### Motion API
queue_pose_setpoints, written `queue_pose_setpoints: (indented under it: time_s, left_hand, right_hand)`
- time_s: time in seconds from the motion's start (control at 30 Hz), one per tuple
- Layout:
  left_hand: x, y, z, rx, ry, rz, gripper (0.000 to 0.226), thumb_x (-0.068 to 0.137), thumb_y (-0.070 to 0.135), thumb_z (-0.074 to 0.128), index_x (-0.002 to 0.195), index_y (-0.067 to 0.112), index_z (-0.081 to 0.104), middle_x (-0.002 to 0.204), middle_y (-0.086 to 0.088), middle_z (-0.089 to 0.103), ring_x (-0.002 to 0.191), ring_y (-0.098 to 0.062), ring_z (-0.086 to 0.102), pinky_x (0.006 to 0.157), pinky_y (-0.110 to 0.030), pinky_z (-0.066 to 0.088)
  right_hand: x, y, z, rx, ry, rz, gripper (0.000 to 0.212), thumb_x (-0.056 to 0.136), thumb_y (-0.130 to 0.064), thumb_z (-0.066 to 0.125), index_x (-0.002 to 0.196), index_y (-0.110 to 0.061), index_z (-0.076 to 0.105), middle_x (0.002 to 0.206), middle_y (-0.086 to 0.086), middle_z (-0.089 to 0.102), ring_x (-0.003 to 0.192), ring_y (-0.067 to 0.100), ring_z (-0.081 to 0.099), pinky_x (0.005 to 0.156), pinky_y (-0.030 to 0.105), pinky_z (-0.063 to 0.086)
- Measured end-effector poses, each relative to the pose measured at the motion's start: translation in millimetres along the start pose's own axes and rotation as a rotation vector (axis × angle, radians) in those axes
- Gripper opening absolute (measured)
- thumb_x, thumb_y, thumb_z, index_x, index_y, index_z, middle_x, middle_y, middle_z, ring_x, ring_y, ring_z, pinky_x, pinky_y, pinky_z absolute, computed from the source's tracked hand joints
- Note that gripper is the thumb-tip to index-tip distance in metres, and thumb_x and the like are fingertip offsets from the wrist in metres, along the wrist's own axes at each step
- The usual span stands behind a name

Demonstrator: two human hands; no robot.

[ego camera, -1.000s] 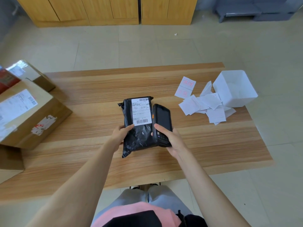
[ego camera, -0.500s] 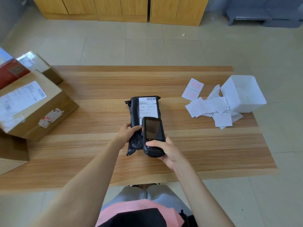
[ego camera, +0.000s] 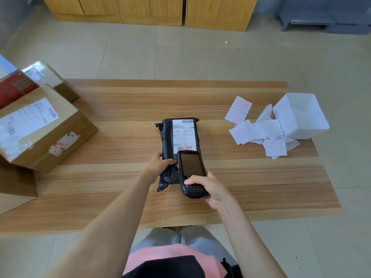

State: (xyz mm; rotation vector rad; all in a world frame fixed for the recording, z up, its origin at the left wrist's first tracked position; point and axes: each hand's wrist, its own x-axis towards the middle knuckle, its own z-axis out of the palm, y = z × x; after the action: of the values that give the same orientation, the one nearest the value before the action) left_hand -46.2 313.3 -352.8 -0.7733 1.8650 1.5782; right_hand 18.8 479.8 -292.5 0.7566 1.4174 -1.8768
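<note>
A black plastic mailer bag (ego camera: 167, 137) with a white shipping label (ego camera: 183, 133) lies on the wooden table (ego camera: 120, 121) in the middle. My left hand (ego camera: 159, 165) grips the bag's near left edge, thumb on top. My right hand (ego camera: 210, 189) holds a black handheld scanner (ego camera: 190, 171) over the bag's near end, thumb on its keypad. The scanner's front points at the lower barcode, where a faint red line shows on the label.
Cardboard boxes (ego camera: 40, 129) with labels are stacked on the table's left side, a red box (ego camera: 14, 87) behind them. At the right stand a white plastic bin (ego camera: 301, 117) and a pile of loose paper slips (ego camera: 259, 131). Wooden cabinets (ego camera: 152, 9) line the far wall.
The scanner moved from beside the bag's right edge to over its near end, pointing at the lower barcode. My left hand kept its hold on the bag.
</note>
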Motion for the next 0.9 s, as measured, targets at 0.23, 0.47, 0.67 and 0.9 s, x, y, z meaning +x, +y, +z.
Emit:
queue_pose_setpoints:
  time_s: [0.23,0.47,0.67,0.9]
  left_hand:
    - [3.2,-1.3,-0.1,-0.002,-0.005,-0.005,0.057,0.088,0.013,0.066,0.138,0.009,0.040,0.115,-0.014,0.061,0.089,-0.022,0.060,0.068,-0.027,0.048]
    - [4.9,-2.7,-0.3,-0.010,-0.009,-0.011,0.055,0.087,0.015,0.066,0.136,0.009,0.042,0.112,-0.012,0.061,0.092,-0.023,0.061,0.073,-0.029,0.048]
    - [7.2,-4.5,-1.0,-0.021,-0.009,-0.015,0.056,0.085,0.016,0.069,0.134,0.009,0.044,0.111,-0.011,0.062,0.089,-0.021,0.062,0.062,-0.025,0.049]
    - [8.2,-2.4,1.1,-0.015,0.000,-0.019,0.053,0.088,0.016,0.065,0.135,0.009,0.043,0.110,-0.010,0.060,0.084,-0.018,0.059,0.058,-0.022,0.045]
  right_hand:
    - [-1.8,-1.2,1.2,-0.047,-0.003,-0.008,0.091,0.046,-0.006,0.077,0.132,-0.015,0.047,0.110,0.011,0.066,0.096,0.025,0.063,0.072,0.032,0.051]
    - [-2.2,0.9,-2.9,-0.088,-0.001,-0.009,0.089,0.049,-0.002,0.078,0.130,-0.016,0.044,0.106,0.009,0.067,0.099,0.026,0.064,0.091,0.041,0.052]
    - [-2.5,-1.1,-4.7,-0.094,-0.007,-0.005,0.090,0.048,-0.003,0.077,0.130,-0.016,0.045,0.102,0.009,0.067,0.091,0.024,0.064,0.073,0.034,0.053]
    - [0.1,-2.1,-6.9,-0.143,-0.019,-0.019,0.073,0.068,0.008,0.075,0.131,-0.015,0.045,0.107,0.011,0.065,0.096,0.023,0.062,0.078,0.033,0.052]
